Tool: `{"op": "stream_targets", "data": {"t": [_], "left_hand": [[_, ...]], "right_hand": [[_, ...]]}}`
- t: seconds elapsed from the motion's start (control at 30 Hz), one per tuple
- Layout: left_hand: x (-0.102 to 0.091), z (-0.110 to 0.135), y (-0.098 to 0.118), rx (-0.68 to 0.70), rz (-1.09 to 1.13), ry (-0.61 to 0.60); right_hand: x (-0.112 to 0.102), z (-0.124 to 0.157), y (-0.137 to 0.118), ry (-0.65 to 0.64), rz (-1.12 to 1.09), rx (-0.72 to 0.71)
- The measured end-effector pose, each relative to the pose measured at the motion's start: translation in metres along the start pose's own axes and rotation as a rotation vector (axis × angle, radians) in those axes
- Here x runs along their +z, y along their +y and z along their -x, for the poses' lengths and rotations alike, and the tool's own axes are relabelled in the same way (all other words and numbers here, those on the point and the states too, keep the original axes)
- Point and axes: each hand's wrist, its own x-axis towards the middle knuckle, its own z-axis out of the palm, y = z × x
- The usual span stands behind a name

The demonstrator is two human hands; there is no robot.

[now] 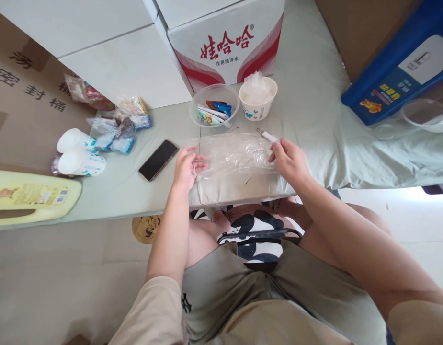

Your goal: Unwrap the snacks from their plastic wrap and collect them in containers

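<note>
The plastic sheet (239, 155) lies on the table (124, 191) between my hands; it should be light, limp and slippery, best pinched by an edge. My left hand (186, 167) curls loosely at its left side, grip unclear; my right hand (292, 160) pinches a white tool (267, 135).

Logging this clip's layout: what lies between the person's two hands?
In the head view, a crinkled piece of clear plastic lies between the left hand and the right hand.
</note>
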Motion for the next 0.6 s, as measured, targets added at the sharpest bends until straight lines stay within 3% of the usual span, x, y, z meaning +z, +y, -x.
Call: {"op": "stream_targets", "data": {"t": [0.1,0.23,0.33,0.5,0.6], "left_hand": [[-0.003,0.003,-0.002,-0.031,-0.088,-0.042],[-0.003,0.003,-0.009,0.008,-0.193,0.043],[-0.005,0.001,-0.015,0.068,-0.319,0.098],[-0.012,0.0,-0.021,0.289,-0.706,0.11],[-0.014,0.0,-0.022,0.339,-0.851,0.128]], "right_hand": [[0.002,-0.002,0.002,-0.041,-0.148,0.094],[0.004,-0.003,0.003,-0.058,-0.189,0.128],[0.004,-0.001,0.002,-0.048,-0.025,0.079],[0.006,0.001,0.004,0.005,0.334,-0.089],[0.007,0.0,0.009,0.009,0.447,-0.11]]}}
